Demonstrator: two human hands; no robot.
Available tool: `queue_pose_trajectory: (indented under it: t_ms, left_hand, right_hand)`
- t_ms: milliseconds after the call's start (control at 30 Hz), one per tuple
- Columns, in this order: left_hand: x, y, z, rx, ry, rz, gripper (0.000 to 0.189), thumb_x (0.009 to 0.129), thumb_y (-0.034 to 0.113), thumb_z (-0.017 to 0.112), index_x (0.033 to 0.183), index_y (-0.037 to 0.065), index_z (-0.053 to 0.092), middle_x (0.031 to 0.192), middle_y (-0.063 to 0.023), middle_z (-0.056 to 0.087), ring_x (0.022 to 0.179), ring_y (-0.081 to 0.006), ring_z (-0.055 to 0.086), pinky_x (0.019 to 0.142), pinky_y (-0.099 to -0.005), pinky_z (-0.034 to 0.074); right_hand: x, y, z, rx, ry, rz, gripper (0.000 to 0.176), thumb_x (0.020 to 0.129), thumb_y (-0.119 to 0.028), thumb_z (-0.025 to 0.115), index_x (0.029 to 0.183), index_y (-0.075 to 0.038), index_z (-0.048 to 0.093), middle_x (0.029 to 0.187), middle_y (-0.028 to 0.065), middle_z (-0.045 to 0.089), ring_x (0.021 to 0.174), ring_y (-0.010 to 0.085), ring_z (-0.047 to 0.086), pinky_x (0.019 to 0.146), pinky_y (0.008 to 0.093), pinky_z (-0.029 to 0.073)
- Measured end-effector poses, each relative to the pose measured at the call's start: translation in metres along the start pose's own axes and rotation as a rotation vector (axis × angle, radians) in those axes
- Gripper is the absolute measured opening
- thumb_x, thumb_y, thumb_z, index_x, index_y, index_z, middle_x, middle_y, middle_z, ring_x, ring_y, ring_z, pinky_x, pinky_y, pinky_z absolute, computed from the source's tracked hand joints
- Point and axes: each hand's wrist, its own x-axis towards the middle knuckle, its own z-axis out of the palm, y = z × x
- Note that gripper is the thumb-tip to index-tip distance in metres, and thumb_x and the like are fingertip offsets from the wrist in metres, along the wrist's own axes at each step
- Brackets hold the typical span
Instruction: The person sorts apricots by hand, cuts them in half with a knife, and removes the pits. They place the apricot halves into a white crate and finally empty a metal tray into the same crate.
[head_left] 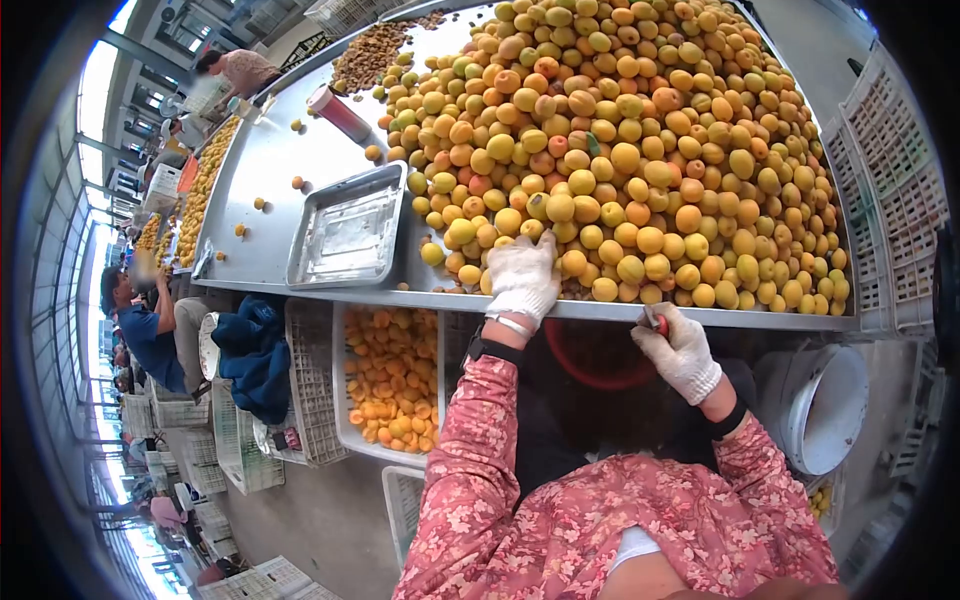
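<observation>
A large heap of whole apricots (640,150) covers the right of the metal table (250,170). My left hand (522,275), in a white knit glove, reaches over the front rim, its fingers apart and touching apricots at the heap's lower edge. The fingertips are partly lost among the fruit. Just beyond the table edge, my right hand (682,355), also gloved, is closed around a small red-handled tool (658,322). The tool's tip is too small to make out. Between my hands, below the rim, shows a red basin (600,378) with dark contents.
A shallow metal tray (347,230) and a red-and-white cylinder (338,113) lie left of the heap. Apricot pits (372,55) are piled farther back. Halved apricots fill a white crate (342,400) below. A white bucket (835,410) stands right. A seated person (155,325) is left.
</observation>
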Motion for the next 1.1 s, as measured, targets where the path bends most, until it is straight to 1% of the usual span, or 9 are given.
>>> queue_pose_trajectory:
  t_ms: [100, 300, 467, 600, 733, 800, 867, 967, 1100]
  left_hand:
    - [0.003, 0.013, -0.012, 0.108, -0.112, 0.034, 0.048, 0.068, 0.029, 0.074, 0.111, 0.011, 0.061, 0.093, -0.0110, 0.064, 0.089, -0.0293, 0.063, 0.075, -0.0435, 0.045]
    - [0.015, 0.019, 0.000, 0.101, -0.140, 0.198, 0.037, 0.063, 0.027, 0.075, 0.094, 0.011, 0.064, 0.090, -0.0104, 0.065, 0.088, -0.0280, 0.064, 0.075, -0.0422, 0.045]
    - [0.015, 0.021, -0.001, 0.154, -0.107, 0.245, 0.032, 0.066, 0.023, 0.072, 0.094, 0.010, 0.066, 0.090, -0.0105, 0.066, 0.089, -0.0291, 0.065, 0.074, -0.0427, 0.047]
    - [0.012, 0.024, -0.011, 0.143, -0.202, 0.167, 0.035, 0.070, 0.031, 0.074, 0.095, 0.008, 0.065, 0.093, -0.0129, 0.068, 0.090, -0.0296, 0.067, 0.076, -0.0414, 0.051]
    - [-0.015, 0.004, -0.040, -0.127, -0.026, -0.150, 0.048, 0.072, 0.043, 0.077, 0.095, 0.003, 0.064, 0.094, -0.0191, 0.068, 0.088, -0.0350, 0.067, 0.081, -0.0421, 0.052]
    - [-0.055, -0.022, -0.042, -0.549, 0.195, -0.221, 0.042, 0.074, 0.033, 0.078, 0.097, 0.002, 0.063, 0.090, -0.0177, 0.068, 0.082, -0.0290, 0.067, 0.078, -0.0387, 0.052]
    - [-0.111, -0.039, -0.050, -0.811, 0.200, -0.397, 0.035, 0.075, 0.023, 0.078, 0.099, 0.002, 0.063, 0.085, -0.0130, 0.065, 0.077, -0.0182, 0.063, 0.073, -0.0331, 0.051]
    - [-0.222, -0.066, -0.036, -0.797, 0.160, -0.442, 0.027, 0.074, 0.022, 0.078, 0.089, 0.004, 0.064, 0.078, -0.0091, 0.064, 0.071, -0.0188, 0.059, 0.068, -0.0328, 0.049]
    - [-0.397, -0.084, -0.013, -0.804, -0.129, -0.950, 0.038, 0.075, 0.028, 0.077, 0.098, 0.000, 0.067, 0.086, -0.0138, 0.069, 0.077, -0.0196, 0.064, 0.069, -0.0338, 0.051]
  right_hand:
    - [0.007, 0.008, 0.004, -0.060, -0.014, -0.042, 0.020, 0.084, -0.013, 0.071, 0.096, -0.003, 0.058, 0.070, 0.0114, 0.059, 0.061, 0.0234, 0.058, 0.062, 0.0331, 0.048]
    - [-0.010, -0.001, -0.012, -0.135, 0.044, -0.103, 0.020, 0.083, -0.011, 0.072, 0.095, -0.003, 0.059, 0.068, 0.0119, 0.059, 0.061, 0.0262, 0.061, 0.060, 0.0340, 0.048]
    - [-0.045, -0.004, -0.030, -0.231, 0.130, -0.172, 0.020, 0.081, -0.010, 0.073, 0.093, -0.003, 0.059, 0.066, 0.0120, 0.059, 0.059, 0.0269, 0.062, 0.057, 0.0340, 0.048]
    - [-0.082, -0.001, -0.041, -0.215, 0.175, -0.070, 0.019, 0.081, -0.009, 0.073, 0.092, -0.002, 0.059, 0.066, 0.0119, 0.060, 0.059, 0.0255, 0.062, 0.057, 0.0333, 0.049]
    - [-0.110, 0.007, -0.046, -0.139, 0.205, -0.059, 0.017, 0.083, -0.008, 0.071, 0.092, -0.002, 0.059, 0.066, 0.0082, 0.061, 0.058, 0.0180, 0.061, 0.057, 0.0303, 0.048]
    - [-0.118, 0.008, -0.048, 0.033, 0.209, 0.105, 0.013, 0.086, -0.007, 0.068, 0.093, -0.002, 0.059, 0.068, 0.0021, 0.060, 0.059, 0.0094, 0.056, 0.056, 0.0258, 0.046]
    - [-0.121, 0.006, -0.046, 0.169, 0.161, 0.211, 0.009, 0.089, -0.008, 0.065, 0.094, -0.003, 0.059, 0.071, -0.0019, 0.058, 0.060, 0.0050, 0.052, 0.056, 0.0225, 0.043]
    - [-0.124, 0.019, -0.032, 0.244, 0.039, 0.295, 0.010, 0.092, -0.012, 0.063, 0.097, -0.005, 0.060, 0.075, -0.0027, 0.058, 0.064, 0.0044, 0.051, 0.058, 0.0215, 0.043]
    - [-0.127, 0.017, -0.012, 0.139, -0.103, 0.199, 0.017, 0.092, -0.014, 0.064, 0.104, -0.004, 0.061, 0.076, -0.0002, 0.060, 0.068, 0.0077, 0.056, 0.064, 0.0240, 0.047]
